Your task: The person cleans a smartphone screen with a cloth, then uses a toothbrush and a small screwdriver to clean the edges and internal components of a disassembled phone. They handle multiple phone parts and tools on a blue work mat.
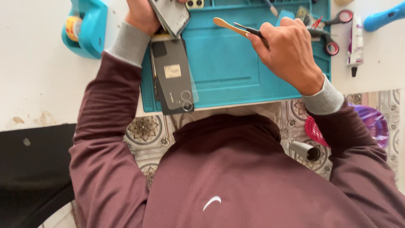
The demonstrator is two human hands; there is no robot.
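Note:
My left hand (142, 16) holds a phone (172, 16) tilted at the top edge of the view, over the left part of a teal work mat (228, 71). My right hand (287, 52) is closed on black tweezers (249, 29) and a tan flat pry stick (228, 25), both pointing left over the mat. Below the held phone lies a dark phone back cover (173, 76) with round camera rings, stacked on other flat dark parts at the mat's left edge.
A teal tape dispenser (86, 27) stands on the white table at the left. Red-handled scissors (335, 31), a white glue tube (355, 42) and a blue tool handle (384, 17) lie at the right. Below the table are a patterned tile floor, a purple bin (373, 122) and a pink basket (314, 131).

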